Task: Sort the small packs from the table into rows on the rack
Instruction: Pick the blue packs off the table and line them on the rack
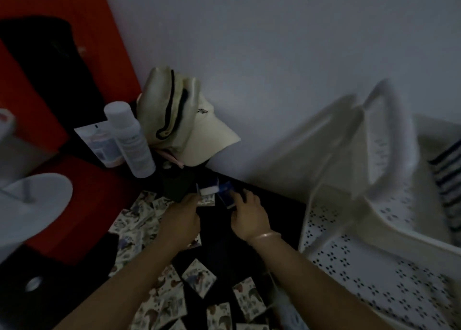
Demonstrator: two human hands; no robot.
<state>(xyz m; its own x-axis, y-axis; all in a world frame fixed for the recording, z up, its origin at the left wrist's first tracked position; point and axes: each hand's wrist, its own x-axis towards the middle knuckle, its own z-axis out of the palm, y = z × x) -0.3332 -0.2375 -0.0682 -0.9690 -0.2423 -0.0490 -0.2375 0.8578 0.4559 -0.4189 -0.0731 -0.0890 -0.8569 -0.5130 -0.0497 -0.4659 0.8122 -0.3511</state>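
Several small printed packs (198,277) lie scattered on the dark table (219,245), from the middle down to the bottom edge. My left hand (183,217) reaches to the table's far end, its fingers closed on a white and blue pack (208,189). My right hand (249,212), a clear bangle on its wrist, is beside it, fingers on a blue pack (228,196). The white perforated rack (369,274) stands to the right of the table. A row of dark striped packs (449,180) stands on its upper shelf at the far right. The picture is dim and blurred.
A cream cap (189,120) and a white bottle (129,140) stand at the table's far left, next to a flat sachet (99,142). A red surface (69,205) with a white fan-like object (30,205) lies to the left. A plain wall rises behind.
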